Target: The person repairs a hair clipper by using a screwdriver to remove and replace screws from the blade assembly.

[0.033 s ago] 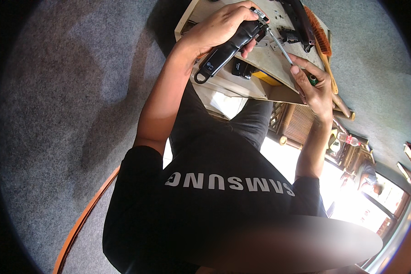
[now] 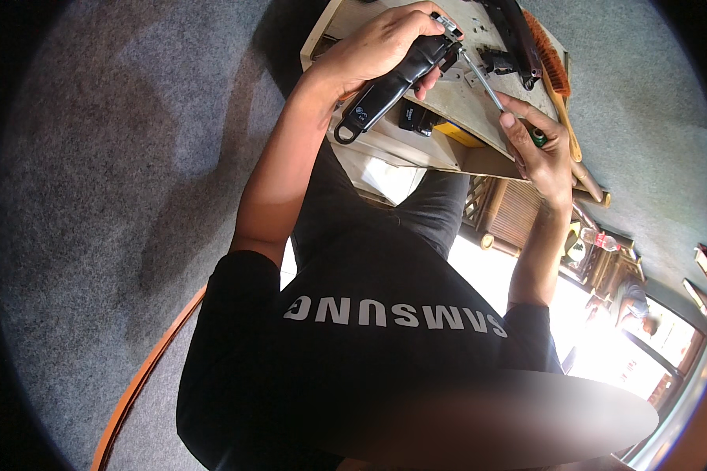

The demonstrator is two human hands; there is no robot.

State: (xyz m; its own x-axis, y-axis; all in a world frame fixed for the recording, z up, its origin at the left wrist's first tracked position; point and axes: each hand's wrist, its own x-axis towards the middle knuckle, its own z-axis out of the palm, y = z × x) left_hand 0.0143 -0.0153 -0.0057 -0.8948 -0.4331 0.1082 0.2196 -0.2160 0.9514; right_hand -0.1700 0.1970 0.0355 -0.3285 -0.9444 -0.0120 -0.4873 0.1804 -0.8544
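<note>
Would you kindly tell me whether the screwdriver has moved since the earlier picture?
No: the screwdriver in the right hand shows no visible shift in any direction, its place and slant matching the earlier picture against the orange-bristled brush.

Hands (image 2: 389,43) (image 2: 543,153), two; clipper (image 2: 389,88), one; screwdriver (image 2: 484,82), one; brush (image 2: 549,59), one; dark casing (image 2: 517,35), one; tabletop (image 2: 465,104), one; bottle (image 2: 599,239), one; forearms (image 2: 271,180) (image 2: 542,243), two; shirt (image 2: 385,267), one; trousers (image 2: 346,192), one pair; orange strip (image 2: 138,373), one; background person (image 2: 633,304), one.

This is prob. looking like a sm. fix-it shop: a pale work tbl (image 2: 469,104) is holding a blk part (image 2: 496,60), an orange brush (image 2: 556,67) is lying near its edge, & a screwdriver (image 2: 483,81) is pointing at a hair clipper (image 2: 393,88).
</note>
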